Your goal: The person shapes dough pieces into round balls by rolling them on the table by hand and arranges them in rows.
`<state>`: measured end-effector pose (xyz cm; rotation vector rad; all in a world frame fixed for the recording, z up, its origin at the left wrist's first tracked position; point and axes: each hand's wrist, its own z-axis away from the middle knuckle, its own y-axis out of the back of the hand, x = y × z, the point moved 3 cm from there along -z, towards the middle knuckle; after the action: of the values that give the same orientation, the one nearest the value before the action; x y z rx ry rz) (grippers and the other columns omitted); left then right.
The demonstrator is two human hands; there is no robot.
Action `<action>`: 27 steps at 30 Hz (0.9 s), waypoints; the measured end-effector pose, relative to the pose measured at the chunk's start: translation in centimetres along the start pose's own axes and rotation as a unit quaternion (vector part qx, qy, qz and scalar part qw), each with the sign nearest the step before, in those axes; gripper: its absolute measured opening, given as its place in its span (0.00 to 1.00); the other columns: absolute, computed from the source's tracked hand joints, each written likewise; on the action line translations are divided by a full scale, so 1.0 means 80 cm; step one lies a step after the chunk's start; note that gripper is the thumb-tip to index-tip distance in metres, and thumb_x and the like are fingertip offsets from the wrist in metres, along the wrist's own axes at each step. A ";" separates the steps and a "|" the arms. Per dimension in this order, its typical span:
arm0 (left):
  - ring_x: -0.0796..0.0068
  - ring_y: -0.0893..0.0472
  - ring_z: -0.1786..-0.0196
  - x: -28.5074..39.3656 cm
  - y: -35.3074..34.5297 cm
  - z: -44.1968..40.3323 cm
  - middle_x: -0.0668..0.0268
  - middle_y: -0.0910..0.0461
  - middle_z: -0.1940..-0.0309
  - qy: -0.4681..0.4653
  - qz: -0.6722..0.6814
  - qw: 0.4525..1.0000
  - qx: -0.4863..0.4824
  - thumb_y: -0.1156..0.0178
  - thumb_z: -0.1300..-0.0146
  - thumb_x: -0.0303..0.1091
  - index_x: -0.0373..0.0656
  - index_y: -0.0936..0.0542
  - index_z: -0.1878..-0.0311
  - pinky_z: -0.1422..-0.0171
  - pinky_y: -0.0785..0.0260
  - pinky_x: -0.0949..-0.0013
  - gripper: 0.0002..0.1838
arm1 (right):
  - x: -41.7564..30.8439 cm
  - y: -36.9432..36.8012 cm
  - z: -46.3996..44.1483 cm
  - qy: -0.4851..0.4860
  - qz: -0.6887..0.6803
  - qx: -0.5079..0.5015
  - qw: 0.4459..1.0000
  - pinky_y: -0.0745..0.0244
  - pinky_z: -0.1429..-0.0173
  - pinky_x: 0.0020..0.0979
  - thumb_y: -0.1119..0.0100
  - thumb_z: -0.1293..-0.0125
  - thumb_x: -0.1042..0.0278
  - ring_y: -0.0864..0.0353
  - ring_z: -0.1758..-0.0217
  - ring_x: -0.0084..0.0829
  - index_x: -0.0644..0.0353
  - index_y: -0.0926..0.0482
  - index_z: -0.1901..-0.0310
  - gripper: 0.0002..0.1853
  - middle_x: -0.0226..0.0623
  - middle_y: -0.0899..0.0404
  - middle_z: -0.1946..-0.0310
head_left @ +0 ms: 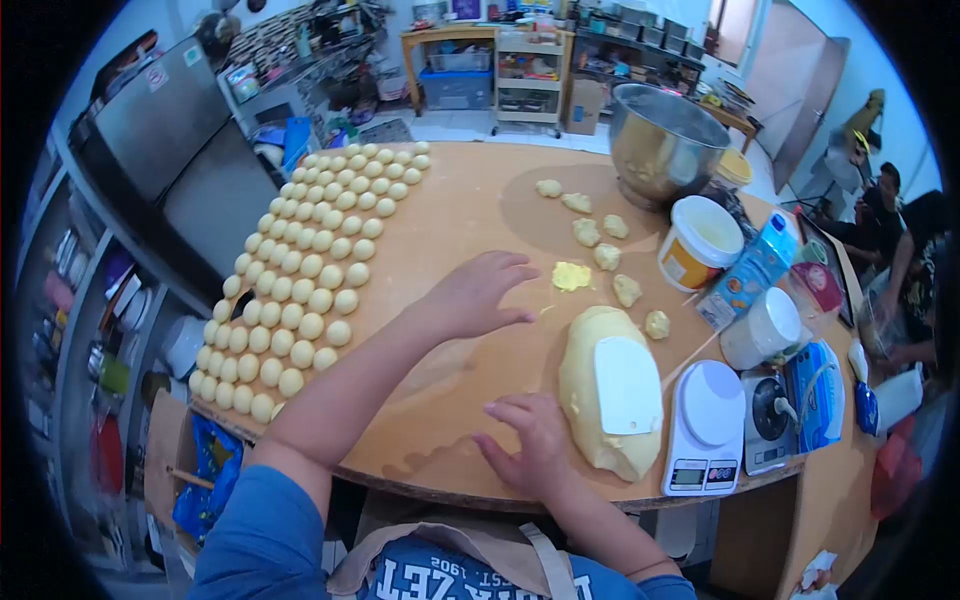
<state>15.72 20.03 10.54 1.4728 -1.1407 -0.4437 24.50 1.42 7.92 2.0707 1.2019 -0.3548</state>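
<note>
My left hand (483, 295) hovers over the middle of the wooden table (430, 240), its fingers apart and holding nothing. Nearer the front edge, my right hand (525, 443) is also open and empty, just left of a large dough mass (585, 370). A white flat scraper (627, 385) lies on top of that dough. Beyond it is a flattened yellow piece (572, 276), with several small rough dough lumps (586, 232) around it. Rows of round dough balls (302, 290) cover the table's left side.
A white kitchen scale (705, 425) stands right of the dough. Behind it are a white tub (700, 243), a blue carton (748, 270), a white container (762, 328) and a large metal bowl (667, 140). People (900, 235) are at the far right.
</note>
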 end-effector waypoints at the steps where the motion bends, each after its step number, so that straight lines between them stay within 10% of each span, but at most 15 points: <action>1: 0.55 0.33 0.32 0.002 -0.017 -0.033 0.56 0.30 0.36 0.009 0.027 0.999 -0.023 0.37 0.39 0.50 0.45 0.27 0.37 0.28 0.42 0.55 0.30 | 0.001 -0.002 0.003 0.010 0.001 0.006 1.000 0.31 0.53 0.39 0.29 0.47 0.69 0.24 0.59 0.38 0.54 0.27 0.47 0.25 0.37 0.22 0.58; 14: 0.57 0.20 0.49 0.143 -0.135 -0.221 0.58 0.18 0.53 -0.033 0.020 0.955 -0.294 0.36 0.40 0.42 0.47 0.18 0.49 0.44 0.29 0.56 0.18 | -0.007 0.016 0.007 0.090 -0.061 0.121 0.987 0.33 0.64 0.34 0.28 0.49 0.73 0.27 0.76 0.29 0.50 0.28 0.50 0.25 0.32 0.21 0.63; 27: 0.57 0.18 0.59 0.111 -0.061 -0.168 0.58 0.18 0.65 -0.196 0.139 0.961 0.140 0.38 0.42 0.27 0.42 0.19 0.60 0.54 0.26 0.59 0.07 | -0.006 0.014 0.006 0.110 -0.020 0.131 0.985 0.33 0.65 0.34 0.31 0.46 0.73 0.25 0.72 0.31 0.52 0.29 0.50 0.22 0.32 0.21 0.67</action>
<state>32.37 19.20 12.57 1.4704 -1.7594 -0.3983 25.22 0.41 8.36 2.3637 1.3915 -0.3228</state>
